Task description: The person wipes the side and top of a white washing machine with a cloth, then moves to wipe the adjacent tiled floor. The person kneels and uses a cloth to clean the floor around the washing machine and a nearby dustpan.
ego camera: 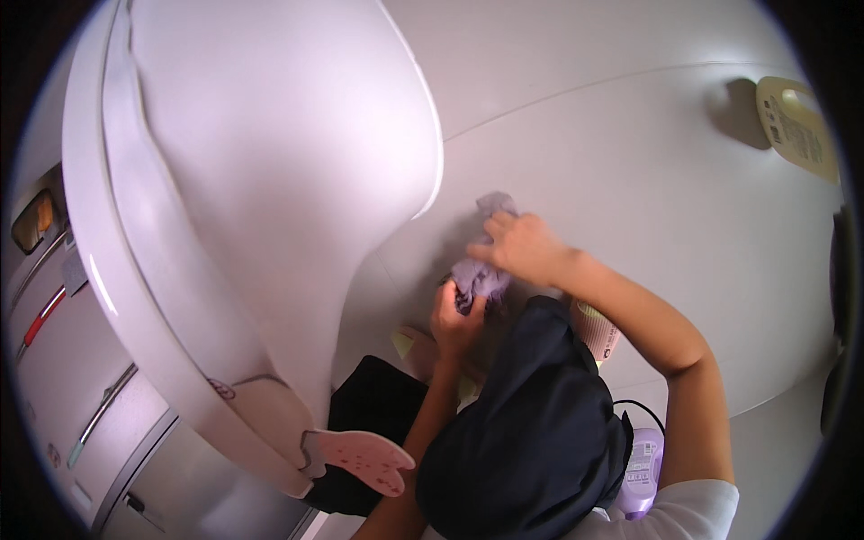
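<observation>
A crumpled purple cloth [496, 280] is bunched up between my hands, just above the grey tiled floor. My left hand [459, 320] grips its lower end, with the thumb and fingers around the bundle. Over the middle of the cloth is my right hand [523, 246], slightly blurred, with its thumb and fingers on the fabric. One end of the cloth sticks out past the right fingers. Part of the bundle is hidden under the right hand. My knee in dark trousers [526, 418] rises close below both hands.
A white ceramic toilet [283, 135] fills the left, with a pink tab [364, 459] at its seat. A yellow bottle [793, 125] stands at far right. Near my right arm are a purple bottle [641, 466] and a black cord [641, 405]. Long-handled tools [47, 310] are at far left.
</observation>
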{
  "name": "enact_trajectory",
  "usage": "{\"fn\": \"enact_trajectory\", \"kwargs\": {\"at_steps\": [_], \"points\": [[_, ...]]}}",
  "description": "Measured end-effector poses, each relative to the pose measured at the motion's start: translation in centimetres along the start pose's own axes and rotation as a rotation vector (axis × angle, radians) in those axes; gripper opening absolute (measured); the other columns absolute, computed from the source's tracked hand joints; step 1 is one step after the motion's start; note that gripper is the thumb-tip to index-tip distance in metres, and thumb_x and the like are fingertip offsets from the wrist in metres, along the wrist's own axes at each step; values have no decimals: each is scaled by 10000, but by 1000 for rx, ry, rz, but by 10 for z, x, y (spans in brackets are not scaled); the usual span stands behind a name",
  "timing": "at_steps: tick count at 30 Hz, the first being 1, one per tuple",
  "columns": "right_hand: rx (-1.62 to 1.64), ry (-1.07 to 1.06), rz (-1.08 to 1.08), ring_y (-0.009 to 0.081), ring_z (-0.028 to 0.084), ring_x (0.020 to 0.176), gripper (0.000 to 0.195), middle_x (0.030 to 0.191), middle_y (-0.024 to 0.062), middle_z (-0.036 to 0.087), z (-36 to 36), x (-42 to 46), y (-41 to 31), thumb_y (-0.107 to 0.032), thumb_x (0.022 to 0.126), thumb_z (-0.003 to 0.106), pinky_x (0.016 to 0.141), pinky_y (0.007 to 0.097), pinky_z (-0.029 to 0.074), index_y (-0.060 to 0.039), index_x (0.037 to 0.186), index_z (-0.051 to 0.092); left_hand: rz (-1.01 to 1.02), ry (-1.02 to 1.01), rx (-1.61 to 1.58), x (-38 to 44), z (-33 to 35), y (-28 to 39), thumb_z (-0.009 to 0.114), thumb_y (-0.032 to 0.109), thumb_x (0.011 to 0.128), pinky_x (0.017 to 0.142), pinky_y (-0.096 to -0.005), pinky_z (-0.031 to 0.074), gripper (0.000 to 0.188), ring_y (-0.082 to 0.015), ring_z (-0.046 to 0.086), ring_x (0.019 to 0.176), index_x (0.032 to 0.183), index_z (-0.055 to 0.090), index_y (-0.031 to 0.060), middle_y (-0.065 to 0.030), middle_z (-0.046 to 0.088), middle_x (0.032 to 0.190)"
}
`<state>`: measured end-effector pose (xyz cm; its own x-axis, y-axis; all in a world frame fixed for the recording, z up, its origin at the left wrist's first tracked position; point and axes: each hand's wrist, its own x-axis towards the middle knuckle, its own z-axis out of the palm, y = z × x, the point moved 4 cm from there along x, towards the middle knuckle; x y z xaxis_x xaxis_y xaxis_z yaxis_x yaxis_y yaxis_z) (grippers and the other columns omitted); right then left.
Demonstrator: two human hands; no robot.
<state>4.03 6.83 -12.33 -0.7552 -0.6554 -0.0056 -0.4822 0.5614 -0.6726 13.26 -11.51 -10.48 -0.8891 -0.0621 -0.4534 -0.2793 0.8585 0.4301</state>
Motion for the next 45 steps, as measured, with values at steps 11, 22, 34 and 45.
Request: {"fn": "enact_trajectory", "kwargs": {"at_steps": [11, 22, 34, 45], "points": [[-58, 266, 87, 353, 373, 1366, 561, 1430, 206, 457, -9, 50, 53, -529, 854, 610, 1119, 549, 261, -188, 1299, 588, 248, 241, 136, 68, 14, 56, 717, 243, 877, 1039, -518, 368, 802, -459, 466, 1201, 1515, 299, -7, -283, 466, 1343], [-239, 228, -123, 300, 359, 1414, 587, 1483, 113, 457, -102, 101, 185, -510, 818, 595, 1179, 533, 207, -273, 1353, 555, 255, 432, 258, 162, 37, 177, 743, 232, 844, 896, -497, 436, 770, -424, 504, 1033, 1461, 376, -47, -246, 529, 1131], [-426, 418, 381, 352, 557, 1096, 517, 1199, 165, 582, -104, -128, 142, -444, 792, 673, 967, 531, 421, -153, 1217, 641, 700, -44, 238, 73, 105, 209, 781, 113, 717, 780, -441, 498, 841, -331, 546, 961, 1468, 409, 40, -139, 537, 1066], [-195, 538, 478, 345, 541, 1151, 432, 1302, 165, 524, -159, -47, 117, -424, 853, 719, 867, 435, 525, -192, 1214, 670, 578, 236, 67, 111, 8, 205, 704, 143, 802, 901, -481, 486, 742, -387, 533, 1080, 1488, 424, 116, -165, 545, 1256]]}}
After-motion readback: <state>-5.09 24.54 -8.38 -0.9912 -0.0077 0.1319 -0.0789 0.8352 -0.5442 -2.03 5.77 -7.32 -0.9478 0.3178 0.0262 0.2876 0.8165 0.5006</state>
